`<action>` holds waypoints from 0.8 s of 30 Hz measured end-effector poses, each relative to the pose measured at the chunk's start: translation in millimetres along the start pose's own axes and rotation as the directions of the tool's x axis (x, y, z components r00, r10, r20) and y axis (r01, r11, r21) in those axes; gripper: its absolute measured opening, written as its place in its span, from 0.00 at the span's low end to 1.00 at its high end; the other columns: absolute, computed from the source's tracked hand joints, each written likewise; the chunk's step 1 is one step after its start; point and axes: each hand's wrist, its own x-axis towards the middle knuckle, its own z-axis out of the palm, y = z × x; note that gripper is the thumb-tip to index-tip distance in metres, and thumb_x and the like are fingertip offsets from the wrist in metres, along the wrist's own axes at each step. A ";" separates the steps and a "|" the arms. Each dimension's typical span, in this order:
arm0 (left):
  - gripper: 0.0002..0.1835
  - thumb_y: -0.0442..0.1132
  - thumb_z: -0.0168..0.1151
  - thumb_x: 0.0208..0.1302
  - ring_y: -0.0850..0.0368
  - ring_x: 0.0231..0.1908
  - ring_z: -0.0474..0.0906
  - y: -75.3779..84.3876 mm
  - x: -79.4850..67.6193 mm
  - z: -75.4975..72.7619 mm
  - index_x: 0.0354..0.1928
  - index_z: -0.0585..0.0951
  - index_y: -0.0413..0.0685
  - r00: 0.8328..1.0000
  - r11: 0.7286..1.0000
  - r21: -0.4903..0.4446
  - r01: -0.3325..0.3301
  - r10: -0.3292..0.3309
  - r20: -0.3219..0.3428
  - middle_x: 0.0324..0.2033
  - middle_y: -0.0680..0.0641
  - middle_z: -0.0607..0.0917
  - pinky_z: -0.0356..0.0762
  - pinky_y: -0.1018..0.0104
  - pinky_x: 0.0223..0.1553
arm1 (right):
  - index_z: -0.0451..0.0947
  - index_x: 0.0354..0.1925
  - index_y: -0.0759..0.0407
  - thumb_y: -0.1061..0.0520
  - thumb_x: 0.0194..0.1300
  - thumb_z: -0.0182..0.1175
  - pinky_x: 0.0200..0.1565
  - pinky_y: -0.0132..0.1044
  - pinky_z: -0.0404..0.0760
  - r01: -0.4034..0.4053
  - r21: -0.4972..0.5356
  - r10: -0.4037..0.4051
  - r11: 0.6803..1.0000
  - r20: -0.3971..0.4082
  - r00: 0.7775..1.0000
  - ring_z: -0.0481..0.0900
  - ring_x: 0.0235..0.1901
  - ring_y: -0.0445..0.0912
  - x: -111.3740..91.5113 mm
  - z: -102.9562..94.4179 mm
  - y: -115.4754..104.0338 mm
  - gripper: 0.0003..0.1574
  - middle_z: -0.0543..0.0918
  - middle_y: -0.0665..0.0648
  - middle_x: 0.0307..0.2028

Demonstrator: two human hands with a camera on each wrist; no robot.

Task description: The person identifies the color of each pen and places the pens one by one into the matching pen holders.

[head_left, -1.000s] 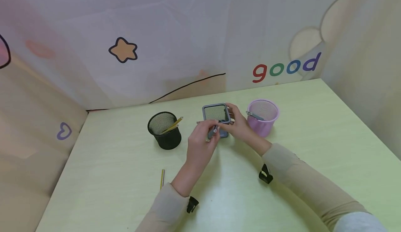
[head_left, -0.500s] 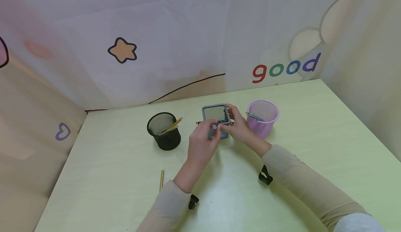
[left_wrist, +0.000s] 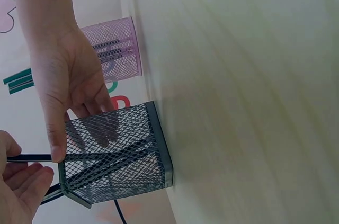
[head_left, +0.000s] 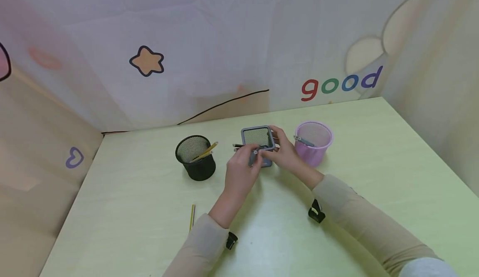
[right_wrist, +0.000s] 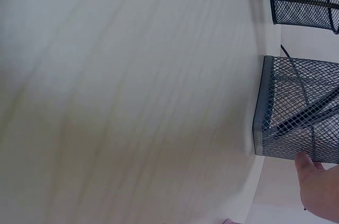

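Observation:
A grey square mesh pen holder [head_left: 258, 136] stands mid-table, with dark pencils [left_wrist: 122, 163] leaning inside it. My right hand [head_left: 286, 152] grips the holder's right side near the rim, thumb toward me and fingers behind. At the holder's mouth, my left hand [head_left: 241, 171] pinches a dark pencil [left_wrist: 32, 158] whose far end is inside the mesh. Other pencil ends [head_left: 237, 145] poke out to the left, past the left fingers. In the left wrist view, the left hand [left_wrist: 18, 187] is only partly visible; the right wrist view shows part of the right hand [right_wrist: 320, 187].
A round black mesh holder [head_left: 200, 171] with yellow pencils stands to the left. To the right, a pink mesh holder [head_left: 312, 156] contains grey-green pencils [head_left: 304, 141]. Striped pencils [head_left: 192, 216] lie on the table [head_left: 123, 210] beside my left sleeve. A printed cloth backdrop rises behind the table.
My left hand has shifted very slightly at the holder's mouth, and more of the dark pencil ends shows left of it. My right hand keeps its grip on the holder.

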 end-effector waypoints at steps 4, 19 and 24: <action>0.07 0.33 0.62 0.61 0.52 0.38 0.84 -0.3 -0.5 0.5 0.39 0.81 0.38 0.998 0.999 0.002 0.050 -0.050 0.023 0.35 0.42 0.86 0.82 0.62 0.38 | 0.45 0.71 0.65 0.64 0.60 0.63 0.61 0.59 0.65 -0.007 0.005 0.007 1.000 0.006 1.000 0.63 0.64 0.65 -0.8 0.5 -1.3 0.50 0.61 0.74 0.65; 0.09 0.36 0.62 0.61 0.52 0.40 0.83 -1.5 2.1 -0.2 0.40 0.83 0.40 0.994 0.991 0.104 0.083 -0.090 0.064 0.38 0.45 0.86 0.82 0.62 0.39 | 0.46 0.71 0.65 0.64 0.60 0.63 0.61 0.60 0.66 0.001 -0.003 -0.001 1.000 0.003 1.000 0.63 0.64 0.65 -1.3 0.9 -3.1 0.49 0.61 0.74 0.65; 0.09 0.37 0.63 0.60 0.52 0.40 0.84 -1.1 1.6 -0.9 0.40 0.83 0.40 0.993 0.990 0.116 0.086 -0.094 0.065 0.38 0.45 0.86 0.82 0.62 0.39 | 0.46 0.71 0.65 0.64 0.59 0.64 0.61 0.59 0.66 -0.006 -0.014 0.006 1.000 -0.011 1.000 0.63 0.64 0.65 -0.5 0.3 -3.1 0.50 0.62 0.73 0.65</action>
